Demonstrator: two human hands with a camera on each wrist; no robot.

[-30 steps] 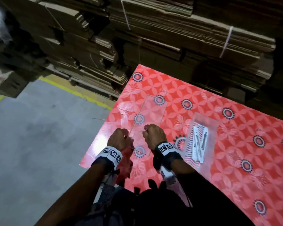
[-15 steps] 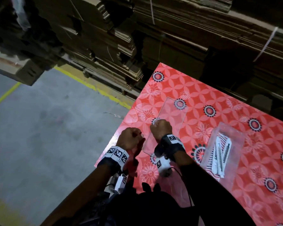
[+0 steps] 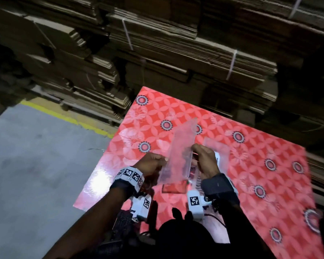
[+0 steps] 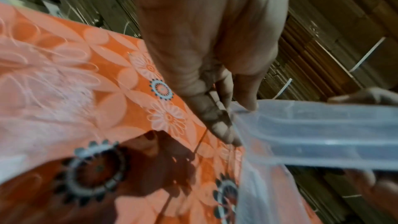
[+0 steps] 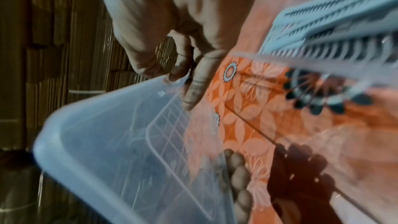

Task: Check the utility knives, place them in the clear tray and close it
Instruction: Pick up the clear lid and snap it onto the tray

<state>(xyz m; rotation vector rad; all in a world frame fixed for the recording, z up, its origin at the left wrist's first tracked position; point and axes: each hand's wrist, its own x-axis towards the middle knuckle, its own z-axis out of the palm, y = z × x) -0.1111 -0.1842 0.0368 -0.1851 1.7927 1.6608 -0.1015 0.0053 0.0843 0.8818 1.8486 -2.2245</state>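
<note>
I hold a clear plastic lid (image 3: pixel 180 152) raised and tilted above the red patterned table (image 3: pixel 269 184). My left hand (image 3: pixel 164 159) pinches its left edge, and my right hand (image 3: pixel 194 147) pinches its right edge. The left wrist view shows my left hand (image 4: pixel 239 113) with thumb and fingers on the lid (image 4: pixel 312 134). In the right wrist view my right hand (image 5: pixel 178 83) grips the rim of the lid (image 5: pixel 103 142). Just right of my right hand lies the clear tray (image 3: pixel 219 148), largely hidden by it. White utility knives (image 5: pixel 336 16) lie inside it.
Bundled stacks of flattened cardboard (image 3: pixel 176 53) rise right behind the table's far edge. To the left the table ends above a grey concrete floor (image 3: pixel 36 156) with a yellow line (image 3: pixel 64 116). Dark clothing (image 3: pixel 176 236) sits at the near edge.
The lid lay flat on the table between my hands. Both hands have lifted it, tilted it up and carried it right, close to the tray. My head has turned too.
</note>
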